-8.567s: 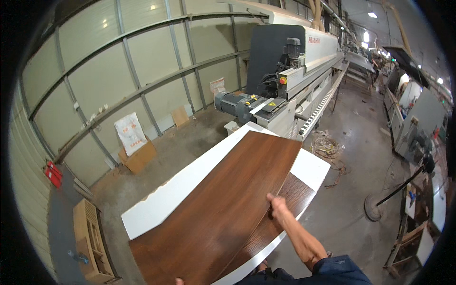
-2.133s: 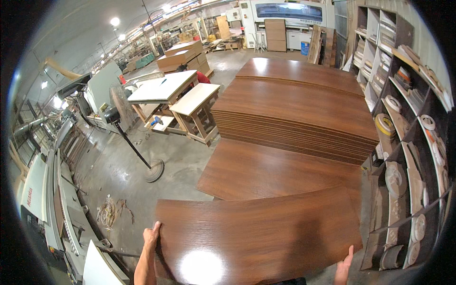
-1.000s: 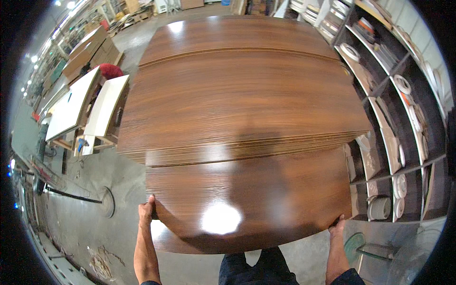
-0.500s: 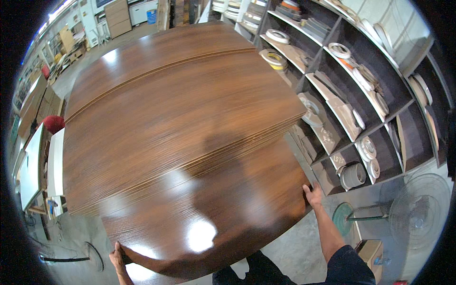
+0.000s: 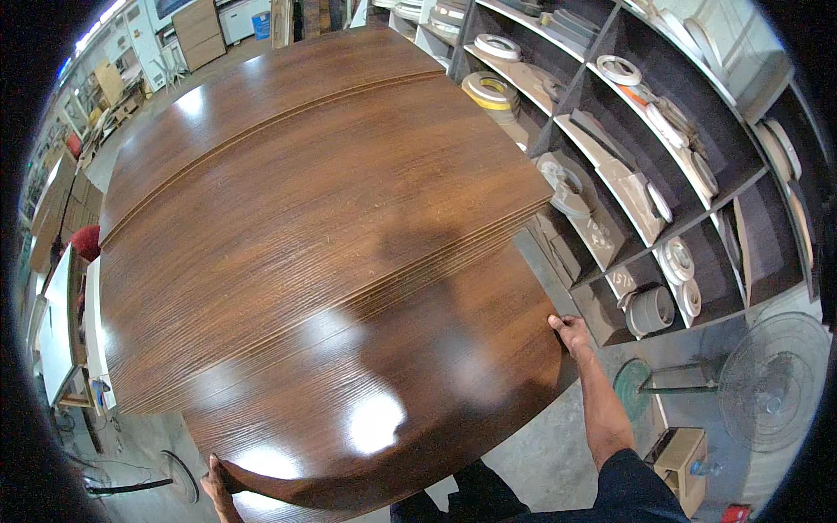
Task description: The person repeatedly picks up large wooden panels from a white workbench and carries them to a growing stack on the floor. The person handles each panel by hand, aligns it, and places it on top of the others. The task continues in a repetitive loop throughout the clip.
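Note:
A large, glossy dark-brown wood-grain panel (image 5: 471,349) lies nearest me, its near part bowing downward. My left hand (image 5: 216,486) is closed on its near left edge, thumb on top and fingers hidden beneath. At the right edge, my right hand (image 5: 572,336) grips the same panel, with the thumb over the top face. Beyond it, and overlapping its far side, rises a stack of matching brown panels (image 5: 305,218) with several layered edges showing. Another brown panel surface (image 5: 279,91) continues past a stepped edge at the far side.
Dark shelving (image 5: 706,235) with rolls of edging tape (image 5: 649,311) stands close on the right. A pedestal fan (image 5: 772,383) and a cardboard box (image 5: 680,466) are at lower right. A second round-based stand (image 5: 179,475) is at lower left. White-topped boards (image 5: 61,322) stand left of the stack.
The view has shifted slightly, so the stack sits a little farther left. My right hand's thumb now lies flatter over the panel's edge. Both hands keep hold of the same panel.

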### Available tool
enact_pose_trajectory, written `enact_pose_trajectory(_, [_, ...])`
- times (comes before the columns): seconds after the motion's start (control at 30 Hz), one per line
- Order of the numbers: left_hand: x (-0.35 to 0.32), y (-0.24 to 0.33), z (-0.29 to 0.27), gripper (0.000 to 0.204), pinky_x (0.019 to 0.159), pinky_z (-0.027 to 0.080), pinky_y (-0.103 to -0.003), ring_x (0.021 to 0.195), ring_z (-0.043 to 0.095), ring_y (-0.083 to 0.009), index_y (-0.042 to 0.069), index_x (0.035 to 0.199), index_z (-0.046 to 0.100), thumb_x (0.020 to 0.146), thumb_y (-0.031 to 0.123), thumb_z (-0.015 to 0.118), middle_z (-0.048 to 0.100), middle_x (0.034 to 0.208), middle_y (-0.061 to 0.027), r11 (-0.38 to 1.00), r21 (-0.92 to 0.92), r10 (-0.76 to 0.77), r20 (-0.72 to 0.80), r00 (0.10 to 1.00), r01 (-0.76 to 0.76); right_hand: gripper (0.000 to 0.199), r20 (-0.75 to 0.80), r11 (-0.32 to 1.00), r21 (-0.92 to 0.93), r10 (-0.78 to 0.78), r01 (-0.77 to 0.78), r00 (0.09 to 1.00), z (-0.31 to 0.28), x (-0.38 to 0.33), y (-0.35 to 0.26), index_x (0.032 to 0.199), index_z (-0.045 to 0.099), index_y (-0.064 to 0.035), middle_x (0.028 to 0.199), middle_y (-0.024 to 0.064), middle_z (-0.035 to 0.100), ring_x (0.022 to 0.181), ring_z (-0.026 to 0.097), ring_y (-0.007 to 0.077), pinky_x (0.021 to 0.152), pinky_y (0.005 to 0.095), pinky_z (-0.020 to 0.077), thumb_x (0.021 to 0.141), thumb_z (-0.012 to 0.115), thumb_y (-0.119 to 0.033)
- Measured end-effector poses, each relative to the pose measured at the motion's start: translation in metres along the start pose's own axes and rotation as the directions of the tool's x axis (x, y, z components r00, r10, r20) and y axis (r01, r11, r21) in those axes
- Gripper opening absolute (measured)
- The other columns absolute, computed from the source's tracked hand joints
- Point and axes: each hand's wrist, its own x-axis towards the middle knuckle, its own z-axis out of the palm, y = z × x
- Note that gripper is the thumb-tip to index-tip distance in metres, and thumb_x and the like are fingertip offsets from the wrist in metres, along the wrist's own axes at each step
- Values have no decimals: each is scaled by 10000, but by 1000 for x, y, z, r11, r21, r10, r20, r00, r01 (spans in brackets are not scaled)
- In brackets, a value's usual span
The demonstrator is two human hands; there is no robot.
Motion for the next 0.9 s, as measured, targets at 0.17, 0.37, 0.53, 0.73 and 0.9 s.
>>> enact_pose_trajectory(0.17, [6, -9, -7, 597, 472, 351, -304, 525, 404, -113, -19, 542, 508, 790, 490, 696, 466, 548, 1, 1000, -6, 6, 66, 998, -6, 566, -83, 1000, -11, 11, -12, 997, 1, -11, -5, 1000, 605, 47, 964, 148, 648, 867, 601, 240, 814, 361, 480, 712, 790, -403])
enact_pose_trajectory(0.37, [-1, 0, -7, 555, 459, 349, -296, 524, 407, -106, 5, 551, 535, 782, 478, 712, 474, 554, -3, 997, -75, -29, 43, 999, 32, 480, -95, 978, -181, -126, 107, 987, 6, -4, 4, 832, 664, 67, 732, 113, 676, 688, 617, 190, 680, 340, 494, 725, 777, -388])
enact_pose_trajectory(0.53, [-10, 13, -1, 591, 459, 335, -312, 523, 399, -107, -24, 557, 528, 781, 493, 705, 468, 542, -5, 997, 69, -21, -56, 998, 25, 434, -43, 995, -33, -99, 98, 994, 8, 15, 24, 800, 679, 58, 702, 86, 653, 647, 562, 157, 632, 335, 481, 719, 792, -353])
enact_pose_trajectory(0.73, [-3, 1, -1, 589, 533, 423, -351, 567, 481, -153, -93, 657, 615, 785, 477, 688, 555, 581, -60, 999, 27, -44, -56, 997, 46, 429, -45, 998, -28, -57, 55, 997, 8, 27, 37, 775, 668, 56, 695, 79, 646, 645, 560, 154, 630, 346, 477, 683, 822, -333])
enact_pose_trajectory(0.9, [4, -11, -6, 631, 602, 461, -400, 589, 569, -224, -125, 774, 656, 754, 505, 688, 627, 626, -180, 953, 294, -11, -187, 982, 67, 418, -83, 992, -57, -117, 113, 990, 5, 26, 38, 762, 652, 47, 738, 67, 651, 684, 564, 160, 636, 367, 478, 685, 818, -329])
